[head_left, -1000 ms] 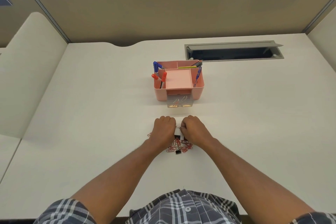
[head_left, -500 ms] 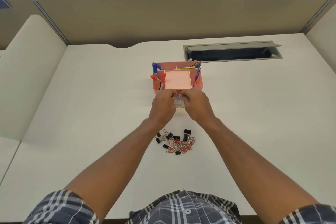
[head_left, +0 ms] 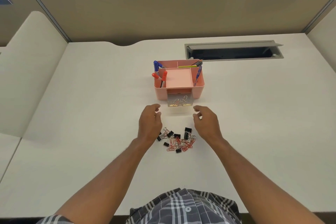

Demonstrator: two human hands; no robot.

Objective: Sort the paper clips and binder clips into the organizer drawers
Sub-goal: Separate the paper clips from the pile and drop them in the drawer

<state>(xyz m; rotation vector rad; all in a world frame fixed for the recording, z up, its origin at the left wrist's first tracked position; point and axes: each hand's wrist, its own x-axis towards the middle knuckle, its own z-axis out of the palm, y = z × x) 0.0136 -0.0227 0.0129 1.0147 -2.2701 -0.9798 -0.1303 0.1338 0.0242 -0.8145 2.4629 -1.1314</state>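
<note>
A pink desk organizer (head_left: 199, 88) stands mid-desk with its clear drawer (head_left: 179, 102) pulled out toward me; paper clips lie inside the drawer. A mixed pile of red and silver paper clips (head_left: 180, 144) and black binder clips (head_left: 187, 131) lies on the desk closer to me. My left hand (head_left: 149, 126) hovers left of the pile and my right hand (head_left: 207, 123) right of it, both between pile and drawer. Fingers of both hands are loosely curled and hold nothing.
Blue and red markers (head_left: 158, 72) and pens (head_left: 198, 73) stand in the organizer's compartments. An open grey cable hatch (head_left: 233, 51) sits in the desk behind it. Beige partition walls (head_left: 163, 11) close the back and the left side.
Both hands rose from the pile to the drawer front, then drew back toward me and apart. The clip pile they covered is now uncovered.
</note>
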